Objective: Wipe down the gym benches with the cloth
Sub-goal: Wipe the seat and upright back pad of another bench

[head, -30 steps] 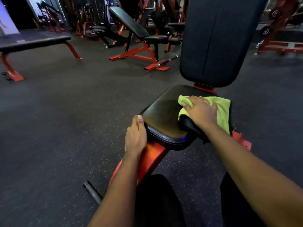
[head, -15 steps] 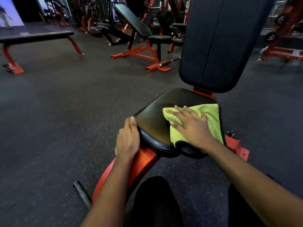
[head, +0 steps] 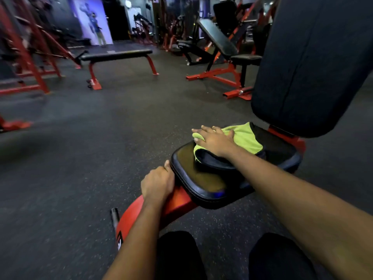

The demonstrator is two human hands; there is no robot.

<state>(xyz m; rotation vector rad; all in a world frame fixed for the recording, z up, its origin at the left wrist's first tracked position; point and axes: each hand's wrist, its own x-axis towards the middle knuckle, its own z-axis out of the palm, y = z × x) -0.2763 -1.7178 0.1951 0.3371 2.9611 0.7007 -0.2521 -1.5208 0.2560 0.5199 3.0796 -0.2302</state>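
A green cloth is pressed on the far-left corner of the seat pad by the flat, straight-fingered right hand, while the red frame is clasped by the left hand.

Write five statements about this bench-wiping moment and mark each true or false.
1. The right hand presses the cloth flat on the seat. True.
2. The left hand holds a spray bottle. False: it grips the red frame beside the seat's front edge.
3. The cloth is blue. False: it is yellow-green.
4. The backrest stands raised behind the seat. True.
5. A flat bench stands on the floor further off. True.
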